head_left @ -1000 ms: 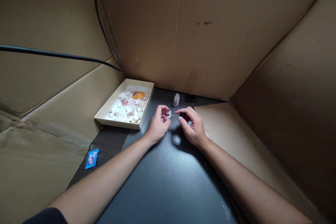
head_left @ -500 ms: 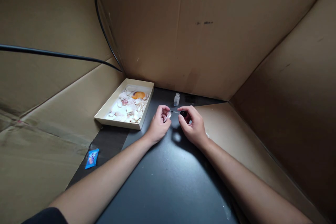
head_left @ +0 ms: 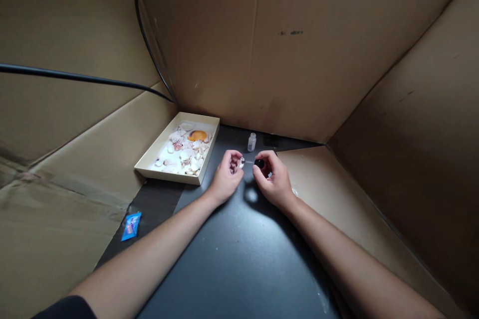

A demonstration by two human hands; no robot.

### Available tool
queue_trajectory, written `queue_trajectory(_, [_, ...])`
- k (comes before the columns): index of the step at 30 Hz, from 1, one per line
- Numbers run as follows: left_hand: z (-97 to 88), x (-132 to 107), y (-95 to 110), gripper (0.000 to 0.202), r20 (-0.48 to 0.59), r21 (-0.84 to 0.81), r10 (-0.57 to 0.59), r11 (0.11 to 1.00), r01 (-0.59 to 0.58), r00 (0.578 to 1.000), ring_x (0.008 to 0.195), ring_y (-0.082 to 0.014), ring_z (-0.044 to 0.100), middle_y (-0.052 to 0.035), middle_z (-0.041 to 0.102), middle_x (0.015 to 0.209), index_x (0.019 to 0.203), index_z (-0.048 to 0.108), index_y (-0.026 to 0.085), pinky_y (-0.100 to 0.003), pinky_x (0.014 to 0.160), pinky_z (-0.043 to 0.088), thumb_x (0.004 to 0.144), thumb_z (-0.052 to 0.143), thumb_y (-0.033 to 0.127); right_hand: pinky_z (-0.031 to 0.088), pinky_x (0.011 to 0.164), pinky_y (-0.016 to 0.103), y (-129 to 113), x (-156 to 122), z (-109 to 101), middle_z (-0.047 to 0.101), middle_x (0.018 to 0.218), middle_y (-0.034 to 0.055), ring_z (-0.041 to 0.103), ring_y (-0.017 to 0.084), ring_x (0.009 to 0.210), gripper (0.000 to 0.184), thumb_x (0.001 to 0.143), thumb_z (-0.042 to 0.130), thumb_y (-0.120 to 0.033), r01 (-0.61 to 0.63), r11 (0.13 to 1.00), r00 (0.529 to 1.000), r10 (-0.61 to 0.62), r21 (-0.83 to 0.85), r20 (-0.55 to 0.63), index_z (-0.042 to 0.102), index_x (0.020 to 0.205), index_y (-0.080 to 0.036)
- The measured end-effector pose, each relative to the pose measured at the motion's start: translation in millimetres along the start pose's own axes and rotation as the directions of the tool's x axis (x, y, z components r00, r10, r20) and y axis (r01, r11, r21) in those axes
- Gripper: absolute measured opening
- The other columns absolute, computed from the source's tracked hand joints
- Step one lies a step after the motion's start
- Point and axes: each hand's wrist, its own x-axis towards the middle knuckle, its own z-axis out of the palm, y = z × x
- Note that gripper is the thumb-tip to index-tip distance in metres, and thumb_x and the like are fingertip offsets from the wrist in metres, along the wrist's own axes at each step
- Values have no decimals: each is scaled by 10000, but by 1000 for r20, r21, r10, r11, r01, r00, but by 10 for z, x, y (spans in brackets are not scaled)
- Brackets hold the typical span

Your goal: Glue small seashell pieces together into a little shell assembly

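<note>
Over the dark table, my left hand [head_left: 227,175] is closed on a small whitish shell [head_left: 240,164], mostly hidden by the fingers. My right hand [head_left: 275,177] is closed round the black cap [head_left: 259,163] of a brush applicator. Its thin pale stem [head_left: 249,162] points left, and the tip is at the shell; whether it touches I cannot tell. Just beyond both hands stands a small clear bottle [head_left: 252,143], upright and without a cap. Left of my left hand lies a shallow cream box [head_left: 164,144] holding several white shells and one orange shell [head_left: 197,135].
A blue packet [head_left: 130,226] lies at the table's left edge, beside my left forearm. Cardboard walls [head_left: 232,60] rise at the back and both sides. A black cable [head_left: 75,75] runs along the left. A flat cardboard piece [head_left: 318,174] lies to the right.
The brush applicator in my right hand has shifted slightly left, its tip closer to the shell. The shell has turned a little in my left hand.
</note>
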Motion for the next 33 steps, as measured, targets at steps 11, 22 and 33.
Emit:
queue_trajectory(11, [-8, -9, 8, 272, -6, -3, -10, 1000, 10, 1000, 776, -99, 512, 5, 523, 867, 999, 487, 194, -222, 719, 409, 755, 569, 103, 388, 552, 243, -20, -11, -19, 521, 750, -13, 460, 110, 597, 110, 805, 557, -196, 25, 999, 998, -26, 30, 55, 529, 911, -205])
queue_trajectory(22, [0, -6, 32, 303, -1, -72, -53, 996, 52, 999, 727, -97, 493, 6, 500, 840, 1022, 497, 186, -205, 624, 417, 744, 530, 71, 396, 571, 245, -10, -5, -12, 524, 752, -14, 469, 112, 603, 114, 812, 555, -203, 15, 1000, 999, -16, 10, 28, 533, 923, -203])
queue_trajectory(33, [16, 12, 22, 251, 8, -197, -77, 977, 77, 997, 687, -92, 520, 18, 503, 812, 960, 460, 191, -216, 595, 491, 739, 535, 100, 395, 555, 237, 5, -13, -6, 524, 760, -19, 460, 101, 586, 149, 825, 570, -210, 14, 999, 1000, -15, 33, 12, 520, 966, -207])
